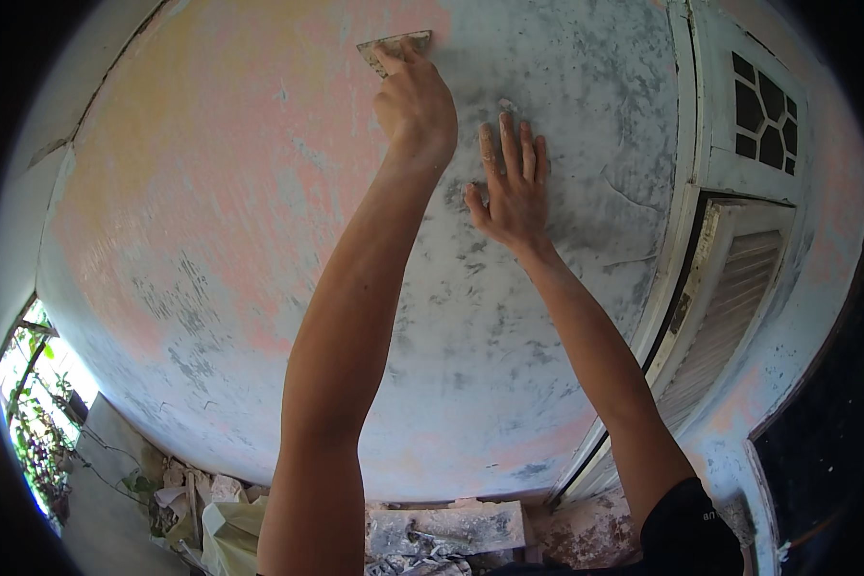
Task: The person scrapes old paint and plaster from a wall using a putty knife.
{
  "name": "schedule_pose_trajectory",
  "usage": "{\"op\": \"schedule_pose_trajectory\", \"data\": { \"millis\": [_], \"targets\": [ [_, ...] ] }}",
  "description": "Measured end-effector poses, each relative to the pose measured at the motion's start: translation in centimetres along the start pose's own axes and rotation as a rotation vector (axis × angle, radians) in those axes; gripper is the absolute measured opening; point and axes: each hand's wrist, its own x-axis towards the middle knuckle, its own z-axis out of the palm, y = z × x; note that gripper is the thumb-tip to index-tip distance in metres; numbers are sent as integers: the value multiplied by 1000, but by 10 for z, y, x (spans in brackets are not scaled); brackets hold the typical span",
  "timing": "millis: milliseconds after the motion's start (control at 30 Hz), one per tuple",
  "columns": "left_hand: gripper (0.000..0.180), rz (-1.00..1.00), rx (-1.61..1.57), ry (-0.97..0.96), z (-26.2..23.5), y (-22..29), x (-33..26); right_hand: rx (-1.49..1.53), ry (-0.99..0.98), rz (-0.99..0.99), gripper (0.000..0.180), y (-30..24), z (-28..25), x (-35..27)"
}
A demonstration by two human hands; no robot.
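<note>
My left hand (416, 101) is raised high on a patchy wall (192, 182) and closed around a scraper (420, 40). This scraper has a wide, stained flat blade, and its blade lies against or very close to the pink part of the wall. Fingers hide most of its grip. Lower and to the right, my right hand (518, 192) is open, fingers spread, palm toward the grey, smudged part of the wall. Whitish dust coats its fingertips. It seems to rest on the surface and holds nothing.
A white door frame with a lattice vent (766, 113) and a louvred shutter (730, 298) stands at the right. Along the wall's foot lie a pale dusty block (446, 528), a yellowish cloth or sheet (228, 533) and debris. A bright opening with plants (43, 394) is at the left.
</note>
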Motion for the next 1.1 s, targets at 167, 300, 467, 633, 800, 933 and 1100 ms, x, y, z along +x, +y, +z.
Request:
{"op": "schedule_pose_trajectory", "data": {
  "millis": [167, 300, 467, 633, 800, 933, 1100],
  "targets": [
    [68, -10, 11, -12, -2, 3, -2, -5, 6, 0, 73, 1, 1, -1],
    [68, -22, -4, 13, -3, 5, 9, -10, 14, -6, 73, 0, -1, 0],
    [66, -6, -26, 37, 2, 1, 8, -4, -2, -1, 74, -1, 0, 0],
    [63, -5, -4, -6, 1, 1, -5, 6, -20, 6, 74, -1, -2, -1],
    [63, 12, -39, 71, 1, 6, 13, -23, -33, 13, 74, -1, -1, -1],
    [63, -1, -66, 64, 0, 9, 23, 1, -10, 6, 73, -2, 1, 1],
    [66, 11, -47, 34, 6, 8, 4, -5, -20, 6, 72, 0, 2, -1]
  ]
}}
